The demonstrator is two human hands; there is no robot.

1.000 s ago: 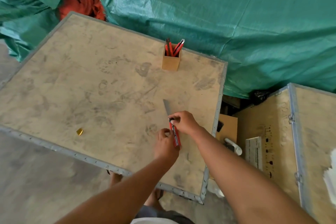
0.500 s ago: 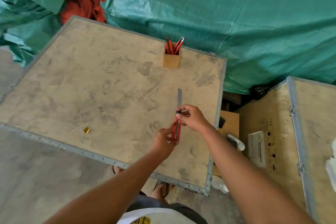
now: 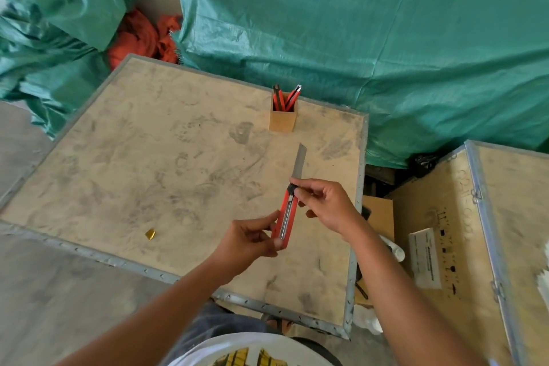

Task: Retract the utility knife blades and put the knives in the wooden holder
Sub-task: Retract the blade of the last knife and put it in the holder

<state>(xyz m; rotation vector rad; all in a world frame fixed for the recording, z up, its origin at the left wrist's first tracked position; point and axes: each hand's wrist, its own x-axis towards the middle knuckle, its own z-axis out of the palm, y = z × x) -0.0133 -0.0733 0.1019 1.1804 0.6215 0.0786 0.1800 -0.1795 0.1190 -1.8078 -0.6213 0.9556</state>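
Observation:
I hold a red utility knife (image 3: 287, 217) above the near right part of the crate top, its long grey blade (image 3: 299, 161) fully extended and pointing away from me. My left hand (image 3: 252, 239) grips the lower end of the red handle. My right hand (image 3: 325, 205) pinches the black slider knob at the handle's top end. A small wooden holder (image 3: 282, 119) stands upright at the far edge of the crate top, with several red knives (image 3: 285, 96) standing in it.
The work surface is a stained plywood crate top (image 3: 178, 175) with a metal rim. A small gold scrap (image 3: 150, 234) lies near its front edge. A second crate (image 3: 475, 232) stands to the right. Green tarpaulin (image 3: 371, 53) and orange cloth (image 3: 142, 36) lie behind.
The knife swung from pointing far-left to pointing straight away from me, and more of the blade shows beyond the handle. Both hands kept their hold. The camera view shifted slightly.

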